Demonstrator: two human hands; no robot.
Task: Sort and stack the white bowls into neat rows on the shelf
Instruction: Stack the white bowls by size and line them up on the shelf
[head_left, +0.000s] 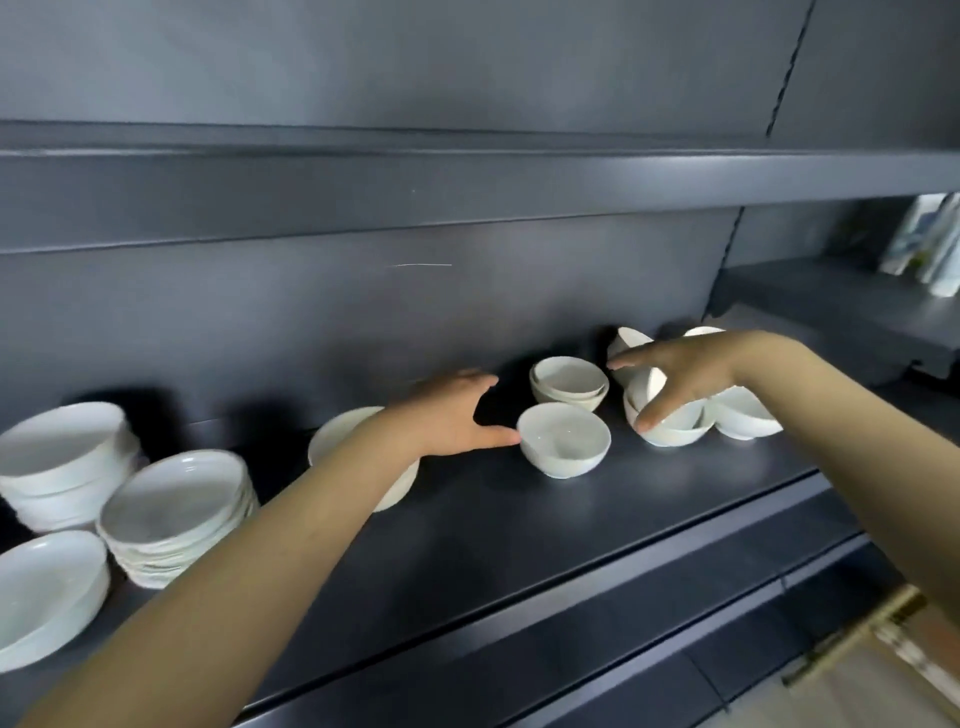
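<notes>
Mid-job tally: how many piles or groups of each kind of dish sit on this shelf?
Plate piles: 3 (back pile, middle pile, front pile)
Small-bowl groups: 3 (single bowl, nested stack, cluster under right hand)
Larger pile behind left hand: 1
Total: 7

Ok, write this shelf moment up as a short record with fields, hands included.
surface: dark grey shelf
left: left hand, fingers straight, thumb against the lone round white ceramic bowl
right: right hand, spread over the jumbled cluster of white bowls
behind: nested stack of small white bowls
far left: stacks of white shallow dishes
</notes>
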